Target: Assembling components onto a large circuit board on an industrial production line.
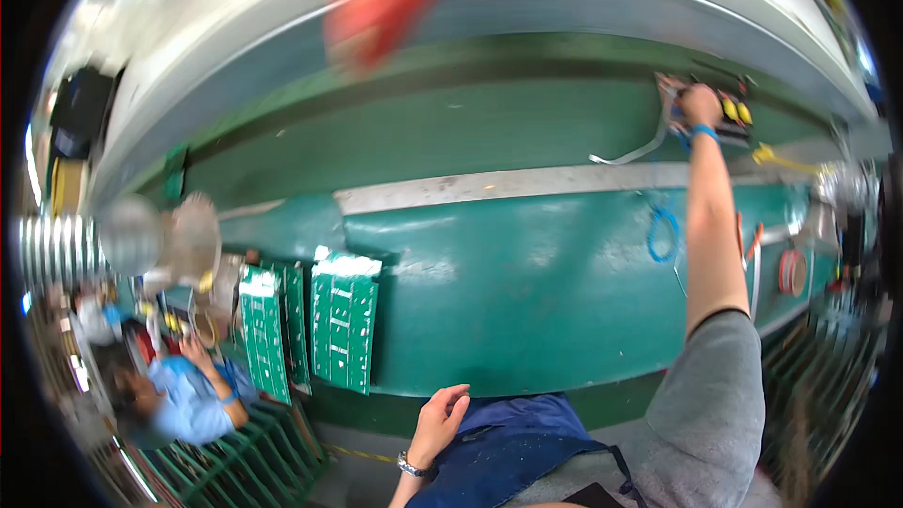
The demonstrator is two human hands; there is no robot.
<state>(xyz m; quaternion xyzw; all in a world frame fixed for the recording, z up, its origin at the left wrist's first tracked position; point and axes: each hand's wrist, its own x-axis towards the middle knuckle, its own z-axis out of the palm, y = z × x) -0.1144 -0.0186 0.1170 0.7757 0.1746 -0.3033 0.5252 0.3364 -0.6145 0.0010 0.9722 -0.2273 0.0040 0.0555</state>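
Note:
My right arm reaches far across to the back right, a blue band round its wrist. There my right hand (700, 106) is closed at the edge of a dark electronic assembly (729, 128) with yellow round parts; its fingertips are partly hidden. A grey ribbon cable (641, 152) trails from that assembly over the green surface. My left hand (439, 423), with a metal watch, is held at the bench's front edge in front of my blue apron. Its fingers are loosely stretched and it holds nothing. Left of it, several green circuit boards (344, 322) lie on the bench mat (508, 301).
A coiled blue cord (663, 233) lies near my right forearm. A spool (792, 273) sits at the right. Metal ducts (61, 252) flank both sides. A grey rail (451, 192) crosses the bench. At left sits another person (193, 400); a red blurred thing (386, 0) is at the top.

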